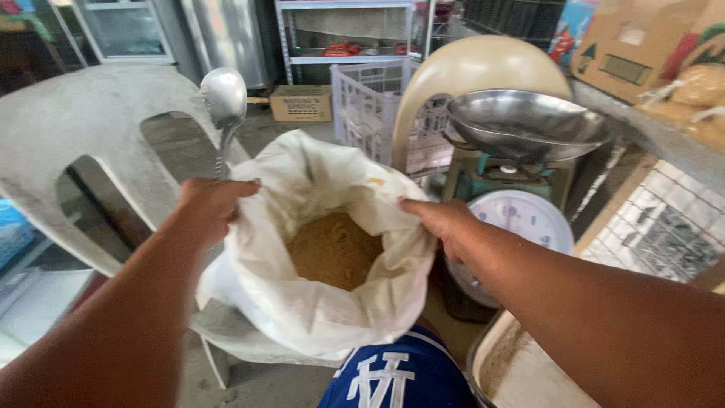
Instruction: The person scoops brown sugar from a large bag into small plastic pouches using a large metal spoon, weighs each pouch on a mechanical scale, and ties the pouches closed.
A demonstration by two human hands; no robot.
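Both hands (left [208, 204], right [445, 223]) gripping sack [317, 302] rim, opposite sides.

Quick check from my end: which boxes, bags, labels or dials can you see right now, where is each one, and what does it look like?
White sack: centre, open, brown powder inside; left hand and right hand grip its rim.
Small cardboard box: on the floor behind, brown, dark print.
Large cardboard box: top right, tan, green arrow marks.
Scale dial: right of the sack, round, white, under a steel pan.
Clear bags: far right, yellowish contents.
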